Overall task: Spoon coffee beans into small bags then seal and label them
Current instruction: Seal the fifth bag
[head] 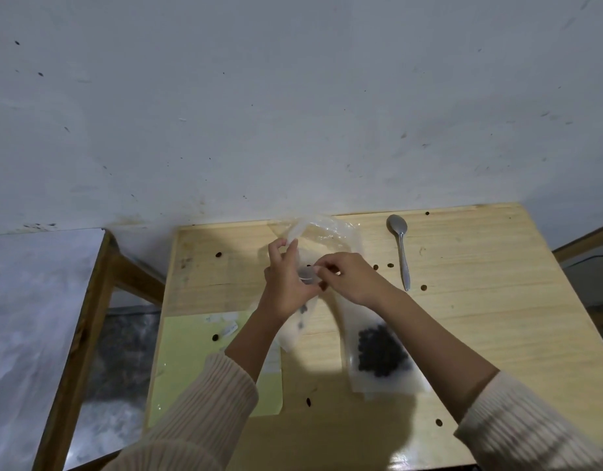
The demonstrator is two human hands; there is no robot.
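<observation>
Reaching forward from the near edge in cream ribbed sleeves (205, 419), over a pale wooden table (480, 300). Crossing, on the left, a yellow-green sheet (191, 362) lying flat and bearing small white labels (230, 329) at its far end. Crossing, on the right, a filled bag (381, 355) lying flat and holding a dark heap of coffee beans.

Farther in, holding a small bag (295, 331) upright above the table's middle, clear and showing only a few beans inside. Gripping its upper edge with the left hand (286, 287), thumb and fingers curled and pinching the plastic. Pinching the same bag at mid-height with the right hand (351, 277), thumb and forefinger closed together at its front; not telling what, if anything, is sitting between those fingertips.

Beyond, showing loose beans (219, 255) scattered on the wood, a metal spoon (400, 246) lying bowl-away to the right, apart from both hands, and a large crumpled plastic bag (327, 229) resting at the far edge against a grey-white wall (293, 96).
</observation>
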